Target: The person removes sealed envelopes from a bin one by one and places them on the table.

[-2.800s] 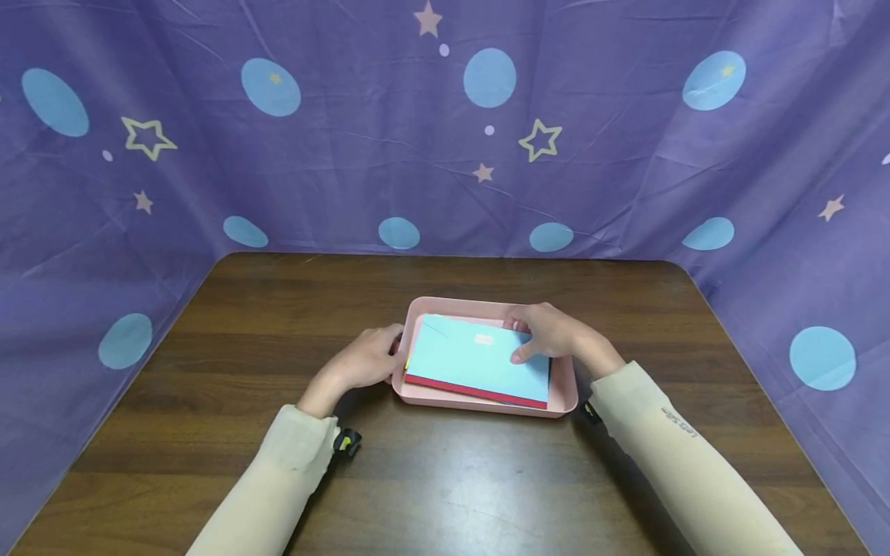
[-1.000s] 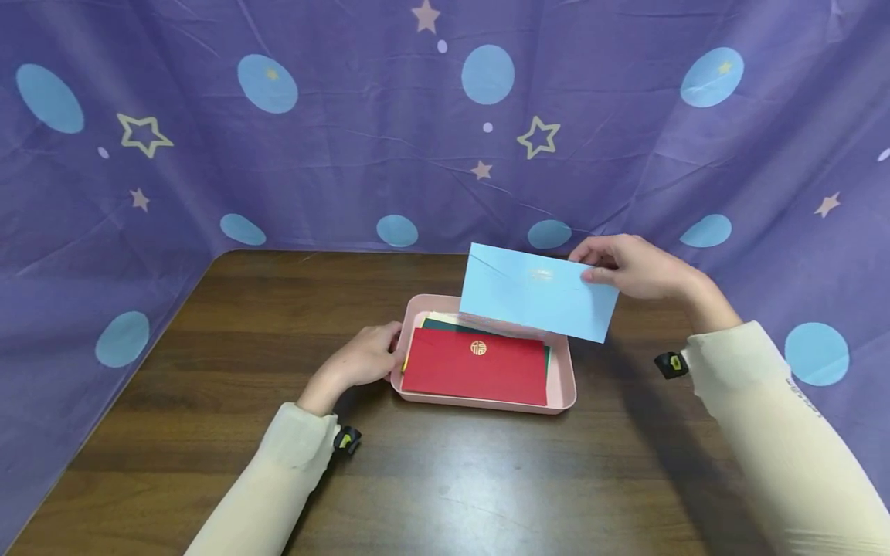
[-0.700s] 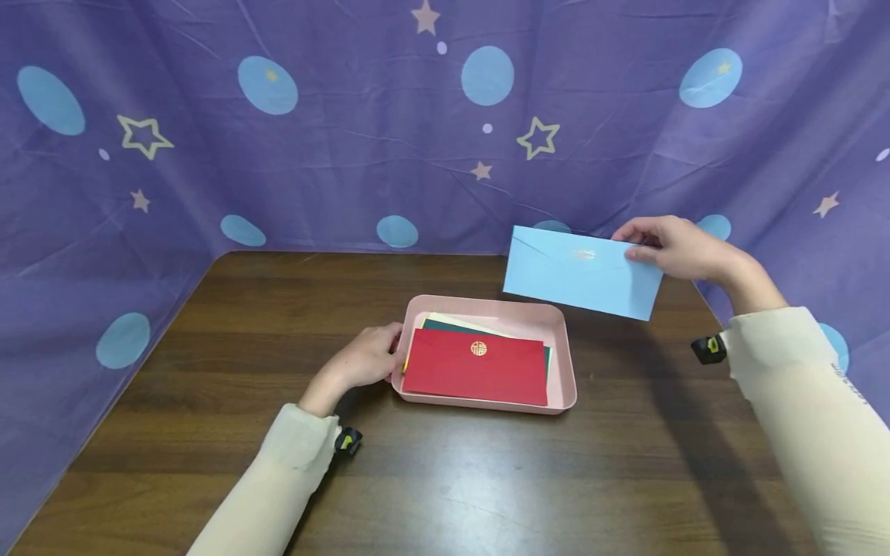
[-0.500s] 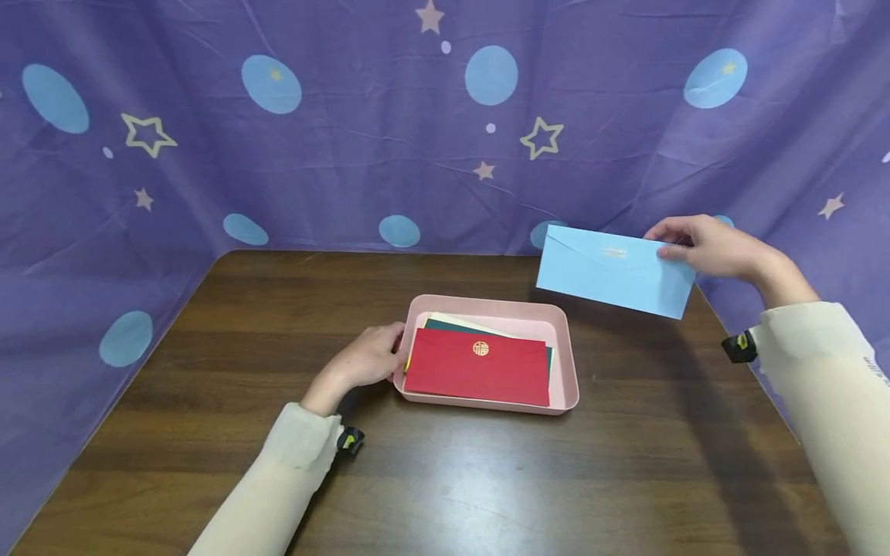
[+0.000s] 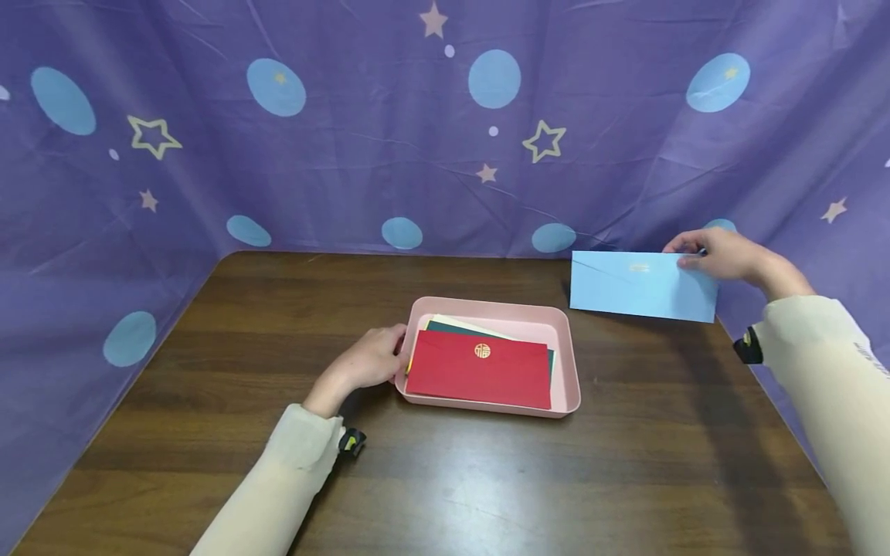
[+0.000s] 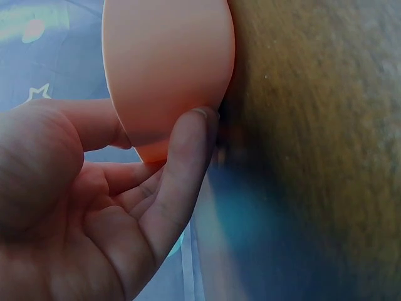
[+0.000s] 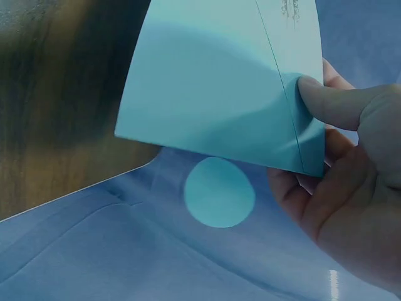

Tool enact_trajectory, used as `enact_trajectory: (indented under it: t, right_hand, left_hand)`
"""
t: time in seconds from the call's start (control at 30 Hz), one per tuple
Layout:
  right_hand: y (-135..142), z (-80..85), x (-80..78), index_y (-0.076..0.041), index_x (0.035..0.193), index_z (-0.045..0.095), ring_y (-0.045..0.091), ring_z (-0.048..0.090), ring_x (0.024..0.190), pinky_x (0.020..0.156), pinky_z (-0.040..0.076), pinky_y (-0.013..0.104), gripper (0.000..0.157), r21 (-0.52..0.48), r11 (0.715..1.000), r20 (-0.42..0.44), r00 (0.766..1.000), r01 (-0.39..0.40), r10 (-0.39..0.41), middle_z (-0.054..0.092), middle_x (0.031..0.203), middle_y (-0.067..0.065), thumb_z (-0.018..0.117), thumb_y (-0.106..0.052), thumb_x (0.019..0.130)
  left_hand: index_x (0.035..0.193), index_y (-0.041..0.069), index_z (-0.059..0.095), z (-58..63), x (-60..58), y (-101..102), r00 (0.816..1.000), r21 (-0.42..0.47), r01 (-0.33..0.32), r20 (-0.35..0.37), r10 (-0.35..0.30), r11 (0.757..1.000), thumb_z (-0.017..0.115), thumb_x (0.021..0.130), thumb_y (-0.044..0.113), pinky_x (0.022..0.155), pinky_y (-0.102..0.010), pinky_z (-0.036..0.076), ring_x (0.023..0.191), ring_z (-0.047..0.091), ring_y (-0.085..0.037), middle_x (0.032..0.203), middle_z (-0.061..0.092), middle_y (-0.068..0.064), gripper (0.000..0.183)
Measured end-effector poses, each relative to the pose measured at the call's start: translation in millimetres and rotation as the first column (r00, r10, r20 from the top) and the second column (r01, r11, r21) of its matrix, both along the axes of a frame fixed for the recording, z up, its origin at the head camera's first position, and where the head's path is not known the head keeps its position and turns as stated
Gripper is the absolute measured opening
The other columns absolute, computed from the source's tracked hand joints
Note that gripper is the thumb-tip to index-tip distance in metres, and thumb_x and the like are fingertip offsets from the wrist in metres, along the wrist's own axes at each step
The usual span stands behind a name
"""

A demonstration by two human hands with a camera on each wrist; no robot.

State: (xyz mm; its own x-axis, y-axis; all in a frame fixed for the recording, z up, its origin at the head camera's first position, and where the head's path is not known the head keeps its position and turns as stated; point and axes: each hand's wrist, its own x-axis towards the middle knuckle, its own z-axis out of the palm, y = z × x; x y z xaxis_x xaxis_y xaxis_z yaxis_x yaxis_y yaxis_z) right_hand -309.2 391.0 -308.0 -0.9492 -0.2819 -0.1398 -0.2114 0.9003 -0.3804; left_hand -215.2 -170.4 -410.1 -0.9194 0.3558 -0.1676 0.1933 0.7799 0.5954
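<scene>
A light blue envelope (image 5: 633, 289) is pinched at its upper right by my right hand (image 5: 723, 255), thumb on the near face and fingers behind. It is tilted up above the table's far right corner; whether its lower edge touches the wood I cannot tell. My left hand (image 5: 368, 357) grips the left end of a pink tray (image 5: 566, 340); in the left wrist view its thumb and fingers hold the tray wall (image 6: 169, 63). Inside the tray lies a red envelope (image 5: 480, 378) with a gold emblem, over dark green (image 5: 445, 327), cream and yellow ones, mostly hidden.
The tray stands on a brown wooden table (image 5: 445, 479). A purple curtain (image 5: 348, 154) with stars and blue dots closes off the back and both sides. Black wrist bands (image 5: 352, 442) show at both cuffs.
My right hand has lifted the blue envelope out of the tray, carried it to the far right and lowered it slightly. The red envelope beneath is uncovered. My left hand stays on the tray.
</scene>
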Motion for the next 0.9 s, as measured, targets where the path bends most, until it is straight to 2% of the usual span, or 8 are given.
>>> enact_trajectory:
  t: [0.13,0.33,0.43,0.73,0.9]
  right_hand:
    - [5,-9.2,-5.9,0.002,0.131,0.066,0.041,0.055,0.108,0.089,0.044,0.051,0.026,0.032,0.999,-0.034,0.999,0.003,-0.002,0.063,0.121,0.031,0.059,-0.006,0.107]
    - [14,-37.2,-14.9,0.004,0.125,0.067,0.048,0.060,0.101,0.083,0.046,0.059,0.026,0.092,0.996,-0.193,0.981,0.016,0.002,0.063,0.119,0.039,0.057,0.000,0.101]
    - [19,-52.0,-16.5,0.004,0.124,0.068,0.051,0.060,0.105,0.084,0.046,0.062,0.029,0.087,0.996,-0.246,0.969,0.034,-0.012,0.064,0.116,0.037,0.056,0.001,0.099]
    - [18,-80.4,-21.0,0.000,0.128,0.068,0.054,0.058,0.110,0.087,0.044,0.068,0.032,0.052,0.996,-0.336,0.941,0.067,-0.046,0.063,0.116,0.036,0.057,0.002,0.098]
    - [13,-90.4,-21.7,-0.003,0.132,0.066,0.055,0.055,0.111,0.091,0.042,0.069,0.035,0.076,0.994,-0.320,0.946,0.078,-0.050,0.059,0.117,0.033,0.057,0.002,0.099]
  left_hand:
    - [0.141,-0.002,0.057,-0.2,-0.6,0,1.000,0.018,-0.006,0.014,0.005,1.000,0.063,0.104,0.014,0.076,-0.035,0.055,0.081,0.064,-0.020,0.096,0.066,-0.010,0.041]
    - [0.138,-0.003,0.058,-0.1,-0.4,0,1.000,0.021,0.008,0.003,-0.008,1.000,0.063,0.103,0.014,0.076,-0.035,0.055,0.083,0.064,-0.020,0.095,0.066,-0.009,0.038]
    - [0.138,-0.003,0.058,0.0,-0.4,1,1.000,0.021,0.009,0.006,-0.010,1.000,0.063,0.103,0.014,0.077,-0.035,0.055,0.084,0.064,-0.020,0.096,0.066,-0.009,0.039]
    - [0.138,-0.004,0.058,1.9,1.0,-1,1.000,0.015,0.008,0.002,-0.008,1.000,0.062,0.103,0.013,0.077,-0.036,0.055,0.085,0.063,-0.022,0.096,0.065,-0.010,0.038]
    - [0.142,-0.003,0.055,1.1,2.3,-2,1.000,0.016,-0.010,0.030,0.009,1.000,0.064,0.104,0.014,0.076,-0.035,0.055,0.084,0.063,-0.021,0.097,0.065,-0.010,0.043]
